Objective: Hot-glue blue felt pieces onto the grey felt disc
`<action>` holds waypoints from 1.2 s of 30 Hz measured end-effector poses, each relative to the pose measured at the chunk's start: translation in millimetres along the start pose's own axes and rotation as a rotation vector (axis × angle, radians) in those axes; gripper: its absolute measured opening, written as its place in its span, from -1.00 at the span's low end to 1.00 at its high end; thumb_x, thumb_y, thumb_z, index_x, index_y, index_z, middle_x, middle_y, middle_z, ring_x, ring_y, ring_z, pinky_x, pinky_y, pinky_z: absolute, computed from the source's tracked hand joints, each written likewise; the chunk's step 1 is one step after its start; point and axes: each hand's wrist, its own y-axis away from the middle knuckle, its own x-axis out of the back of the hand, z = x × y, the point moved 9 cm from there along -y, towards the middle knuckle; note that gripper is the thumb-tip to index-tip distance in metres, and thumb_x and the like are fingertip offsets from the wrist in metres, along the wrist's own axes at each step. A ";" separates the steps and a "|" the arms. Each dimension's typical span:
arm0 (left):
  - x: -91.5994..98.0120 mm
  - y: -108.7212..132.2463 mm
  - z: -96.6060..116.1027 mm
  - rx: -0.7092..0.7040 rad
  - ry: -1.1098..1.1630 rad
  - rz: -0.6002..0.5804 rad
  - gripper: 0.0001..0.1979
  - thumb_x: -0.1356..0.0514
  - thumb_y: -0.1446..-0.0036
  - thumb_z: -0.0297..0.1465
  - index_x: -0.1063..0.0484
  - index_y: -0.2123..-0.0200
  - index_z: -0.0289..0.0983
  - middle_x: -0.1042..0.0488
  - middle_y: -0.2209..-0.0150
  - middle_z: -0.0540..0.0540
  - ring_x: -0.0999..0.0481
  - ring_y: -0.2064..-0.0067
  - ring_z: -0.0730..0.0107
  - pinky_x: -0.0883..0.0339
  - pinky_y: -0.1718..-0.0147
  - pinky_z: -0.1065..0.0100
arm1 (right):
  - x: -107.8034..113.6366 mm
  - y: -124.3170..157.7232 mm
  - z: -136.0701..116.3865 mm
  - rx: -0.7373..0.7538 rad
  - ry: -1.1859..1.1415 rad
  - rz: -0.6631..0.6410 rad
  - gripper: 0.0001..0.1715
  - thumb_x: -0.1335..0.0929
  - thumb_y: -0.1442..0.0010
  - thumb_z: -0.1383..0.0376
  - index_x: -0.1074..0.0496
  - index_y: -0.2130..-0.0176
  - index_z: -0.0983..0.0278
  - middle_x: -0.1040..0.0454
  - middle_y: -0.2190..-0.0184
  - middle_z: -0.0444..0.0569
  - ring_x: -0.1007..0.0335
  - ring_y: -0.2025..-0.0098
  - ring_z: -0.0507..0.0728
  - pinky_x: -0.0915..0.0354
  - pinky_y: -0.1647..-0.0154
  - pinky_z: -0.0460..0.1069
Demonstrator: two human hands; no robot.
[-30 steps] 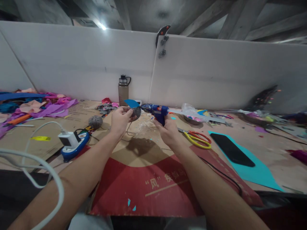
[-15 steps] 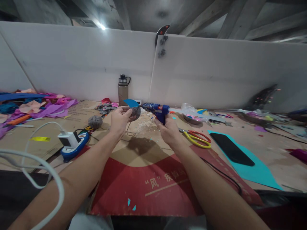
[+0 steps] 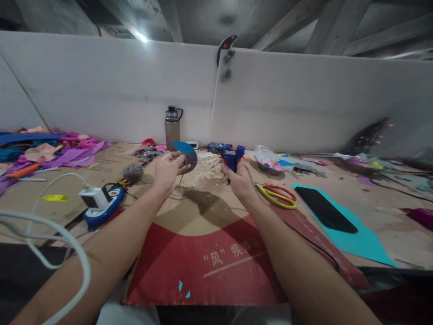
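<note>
Held up over the table, a round disc (image 3: 191, 160) is pinched in my left hand (image 3: 168, 169). One part of the disc is bright blue and the rest dark grey, apparently wound with yarn. A strand of yarn hangs from it toward the cardboard. My right hand (image 3: 241, 180) is wrapped round the handle of a blue hot glue gun (image 3: 232, 157), its nozzle pointing left toward the disc with a gap between them. Left of my left hand lies a ball of grey yarn (image 3: 133, 172).
Scissors (image 3: 278, 197) with red and yellow handles lie beside my right forearm. A black phone (image 3: 326, 210) rests on turquoise sheet (image 3: 368, 246). A blue power strip (image 3: 104, 209) with white charger sits left; a bottle (image 3: 172, 128) stands behind. Coloured scraps (image 3: 77, 153) pile at far left.
The glue gun in my right hand has moved right, away from the disc, opening a gap. The disc has turned slightly, showing more of its grey part.
</note>
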 end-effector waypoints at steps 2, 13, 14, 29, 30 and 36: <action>0.2 -0.4 -0.1 -0.003 -0.006 -0.001 -0.78 -0.31 0.21 -0.43 -0.37 0.44 -0.36 -0.37 0.52 0.03 -0.42 0.51 0.57 -0.47 0.41 0.37 | -1.1 1.3 -4.1 -0.009 -0.022 -0.010 -0.64 -0.23 -0.12 0.08 -0.31 0.20 0.28 -0.40 0.46 -0.06 -0.30 0.38 0.12 -0.26 0.33 0.03; -0.8 1.3 0.1 -0.009 -0.045 0.032 -0.78 -0.31 0.22 -0.42 -0.37 0.45 -0.35 -0.39 0.52 0.02 -0.41 0.52 0.55 -0.47 0.46 0.37 | -9.5 7.0 -24.7 0.028 0.080 -0.057 -0.67 -0.26 -0.11 0.14 -0.33 0.16 0.26 -0.46 0.30 0.03 -0.35 0.30 0.17 -0.26 0.25 0.06; -1.1 1.9 0.6 -0.006 -0.046 0.034 -0.78 -0.31 0.22 -0.42 -0.37 0.44 -0.35 -0.40 0.52 0.01 -0.42 0.52 0.54 -0.47 0.46 0.36 | -10.1 6.8 -23.5 0.026 0.092 -0.057 -0.65 -0.26 -0.11 0.15 -0.33 0.13 0.26 -0.47 0.27 0.05 -0.36 0.28 0.18 -0.26 0.24 0.07; 3.1 -0.2 2.1 -0.035 -0.047 0.065 -0.79 -0.29 0.22 -0.43 -0.36 0.45 -0.34 -0.36 0.55 0.04 -0.43 0.54 0.54 -0.47 0.44 0.36 | 3.0 5.1 -30.8 0.021 0.209 0.002 -0.63 -0.25 -0.12 0.20 -0.33 0.08 0.30 -0.45 0.25 0.11 -0.35 0.28 0.21 -0.23 0.23 0.09; 3.5 -0.5 1.2 -0.028 -0.048 0.069 -0.80 -0.29 0.21 -0.43 -0.35 0.45 -0.34 -0.37 0.55 0.04 -0.42 0.54 0.55 -0.46 0.44 0.36 | 4.0 5.2 -30.1 0.016 0.197 0.014 -0.64 -0.25 -0.12 0.19 -0.34 0.11 0.30 -0.45 0.26 0.10 -0.34 0.29 0.20 -0.23 0.24 0.08; 4.3 -0.5 -0.2 -0.029 -0.081 0.071 -0.79 -0.30 0.22 -0.41 -0.38 0.45 -0.34 -0.38 0.53 0.03 -0.41 0.52 0.55 -0.46 0.46 0.38 | -7.5 9.2 -30.8 0.028 0.115 -0.048 -0.60 -0.25 -0.12 0.14 -0.33 0.08 0.27 -0.46 0.30 0.05 -0.34 0.33 0.17 -0.25 0.27 0.07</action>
